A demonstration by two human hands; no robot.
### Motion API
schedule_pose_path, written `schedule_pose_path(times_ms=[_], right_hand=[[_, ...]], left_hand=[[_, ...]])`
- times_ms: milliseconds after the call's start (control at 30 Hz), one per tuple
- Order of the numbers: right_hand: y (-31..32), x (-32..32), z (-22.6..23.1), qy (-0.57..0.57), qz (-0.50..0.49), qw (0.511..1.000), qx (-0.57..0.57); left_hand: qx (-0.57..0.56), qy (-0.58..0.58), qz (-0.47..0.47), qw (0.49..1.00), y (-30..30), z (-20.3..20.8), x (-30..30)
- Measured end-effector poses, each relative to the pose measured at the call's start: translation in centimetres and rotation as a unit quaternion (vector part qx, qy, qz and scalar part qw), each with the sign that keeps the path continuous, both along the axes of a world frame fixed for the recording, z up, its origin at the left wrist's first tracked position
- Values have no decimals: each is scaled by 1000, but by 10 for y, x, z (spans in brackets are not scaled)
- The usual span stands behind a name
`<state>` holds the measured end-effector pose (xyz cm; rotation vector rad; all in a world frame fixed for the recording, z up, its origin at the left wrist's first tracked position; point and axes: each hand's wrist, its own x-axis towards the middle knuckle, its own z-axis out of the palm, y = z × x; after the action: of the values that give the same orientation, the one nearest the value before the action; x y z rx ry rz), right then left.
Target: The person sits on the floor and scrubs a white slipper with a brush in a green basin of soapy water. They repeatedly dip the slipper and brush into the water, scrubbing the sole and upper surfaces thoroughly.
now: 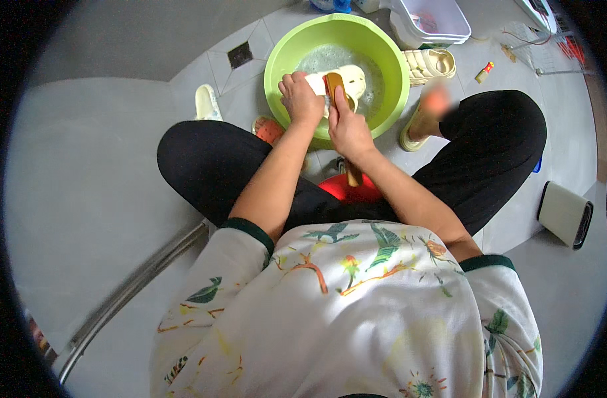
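A cream clog (353,78) is held over the soapy water inside a light green basin (387,50). My left hand (301,99) is closed around the left end of the clog. My right hand (350,132) grips a wooden-handled brush (334,82), its head against the clog and its handle end sticking out below my fist. The brush's bristles are mostly hidden. Suds float on the water around the clog.
A second cream clog (430,66) stands right of the basin, near a white plastic tub (438,23). A yellow-and-red tool (484,72) lies farther right. A pale slipper (207,103) and floor drain (240,56) are at left. A white bin (564,213) lies right.
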<state>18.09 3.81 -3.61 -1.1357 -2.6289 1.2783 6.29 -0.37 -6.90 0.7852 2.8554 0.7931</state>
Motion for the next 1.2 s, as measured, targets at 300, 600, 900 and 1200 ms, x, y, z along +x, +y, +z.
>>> schedule_pose_path(times_ms=[300, 600, 900, 1200], right_hand=[[10, -11, -29, -16, -14, 1000, -3], [10, -22, -53, -23, -4, 1000, -12], [-2, -24, -36, 16, 28, 999, -44], [43, -48, -48, -35, 1, 999, -26]], left_hand=[[-12, -50, 26, 998, -3, -29, -10], [-27, -94, 66, 993, -11, -38, -9], [-17, -94, 75, 993, -14, -56, -19], [47, -54, -55, 996, -8, -61, -10]])
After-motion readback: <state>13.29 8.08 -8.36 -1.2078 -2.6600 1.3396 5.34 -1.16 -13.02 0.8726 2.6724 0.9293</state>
